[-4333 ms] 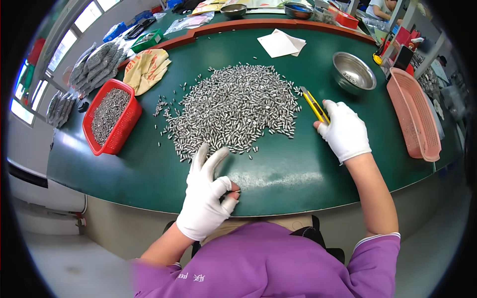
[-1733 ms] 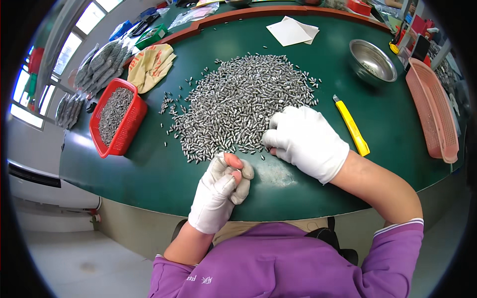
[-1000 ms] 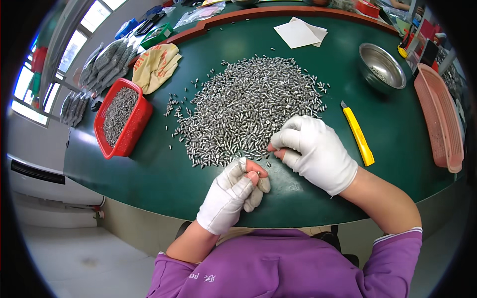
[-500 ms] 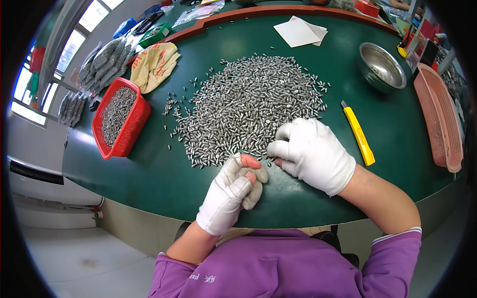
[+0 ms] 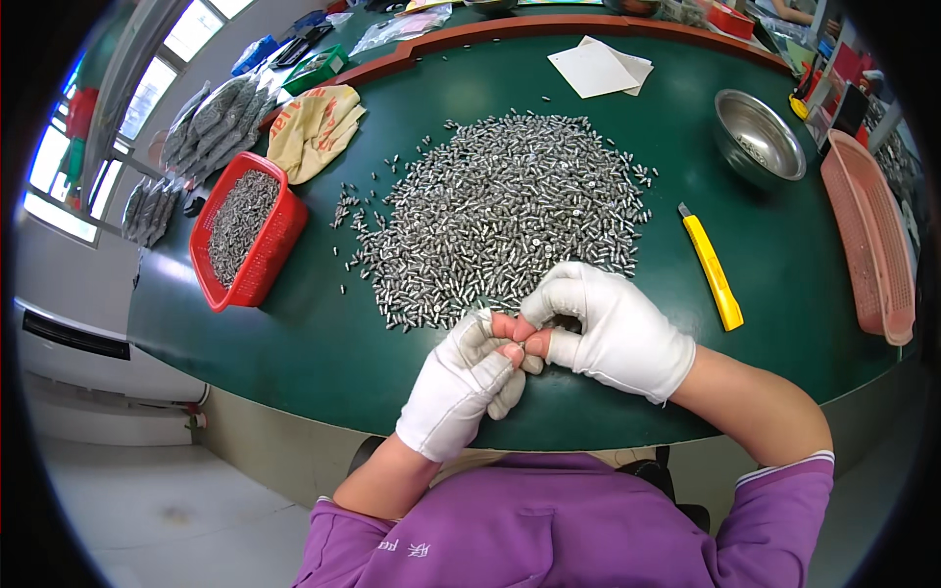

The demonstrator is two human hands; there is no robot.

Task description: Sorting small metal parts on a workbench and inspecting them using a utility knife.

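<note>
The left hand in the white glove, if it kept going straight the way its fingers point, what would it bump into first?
The left hand points up and to the right, and its fingertips already meet the right hand, so that comes first. Past it lies the yellow utility knife, though depth is hard to judge here.

Left hand [image 5: 461,387] against right hand [image 5: 613,328], fingertips together
</note>
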